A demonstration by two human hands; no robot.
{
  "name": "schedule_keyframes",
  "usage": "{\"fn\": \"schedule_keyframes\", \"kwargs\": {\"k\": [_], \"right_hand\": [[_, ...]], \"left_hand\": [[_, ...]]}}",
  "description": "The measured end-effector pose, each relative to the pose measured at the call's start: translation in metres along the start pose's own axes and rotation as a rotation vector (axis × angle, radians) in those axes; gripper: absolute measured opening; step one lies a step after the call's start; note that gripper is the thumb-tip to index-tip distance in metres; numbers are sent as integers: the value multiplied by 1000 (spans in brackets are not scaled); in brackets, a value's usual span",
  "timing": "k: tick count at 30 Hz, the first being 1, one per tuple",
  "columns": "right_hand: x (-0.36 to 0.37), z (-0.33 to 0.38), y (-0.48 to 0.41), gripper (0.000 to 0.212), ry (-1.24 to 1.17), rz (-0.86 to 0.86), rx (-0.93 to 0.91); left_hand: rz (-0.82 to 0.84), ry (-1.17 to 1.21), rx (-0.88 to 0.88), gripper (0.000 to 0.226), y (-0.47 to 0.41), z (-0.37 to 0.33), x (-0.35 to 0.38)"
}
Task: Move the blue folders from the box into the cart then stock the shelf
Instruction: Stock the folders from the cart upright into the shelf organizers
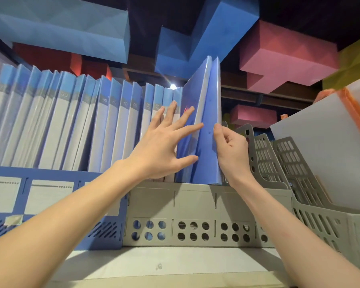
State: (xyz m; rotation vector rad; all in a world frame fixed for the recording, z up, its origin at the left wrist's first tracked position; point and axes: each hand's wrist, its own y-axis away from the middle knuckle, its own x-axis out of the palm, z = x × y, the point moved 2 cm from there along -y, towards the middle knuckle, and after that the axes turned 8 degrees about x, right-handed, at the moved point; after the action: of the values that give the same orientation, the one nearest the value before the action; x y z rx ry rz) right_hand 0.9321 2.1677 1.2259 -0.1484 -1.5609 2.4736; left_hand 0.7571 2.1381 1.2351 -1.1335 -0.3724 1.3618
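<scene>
- Folders first: two blue folders point(208, 104) stand upright and touching in the grey file rack point(195, 202) on the shelf point(164, 260), toward 1 o'clock from the centre of your view.
- Your left hand point(164, 144) is wide, with fingers straight and spread. It presses flat on the cover of the left folder of the pair, and your arm comes in from 8 o'clock.
- Your right hand point(231, 150) is narrow, pinching the near edge of the right folder between thumb and curled fingers, at the pair's 3 o'clock side.
- At 9 o'clock of the pair, a row of wrapped folders point(71, 121) with white-and-blue spines leans slightly. It fills the blue file rack point(50, 204) and the left part of the grey one.
- At 3 o'clock of the pair stand grey perforated dividers point(289, 161), tilted back.
- At 12 o'clock, overhead, you see blue blocks point(206, 38) and pink blocks point(289, 57).
</scene>
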Motion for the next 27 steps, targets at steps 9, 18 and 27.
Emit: {"fn": "schedule_keyframes", "kwargs": {"k": [9,18,27], "right_hand": [[9,0,3,45,2,-54,-101],[15,-2,6,20,-214,163,128],[17,-13,8,39,-317,349,307]], "left_hand": [[-49,-97,6,65,2,0,4],[-111,-1,-38,59,7,-6,-1],[-83,-65,-25,68,13,-4,1]]}}
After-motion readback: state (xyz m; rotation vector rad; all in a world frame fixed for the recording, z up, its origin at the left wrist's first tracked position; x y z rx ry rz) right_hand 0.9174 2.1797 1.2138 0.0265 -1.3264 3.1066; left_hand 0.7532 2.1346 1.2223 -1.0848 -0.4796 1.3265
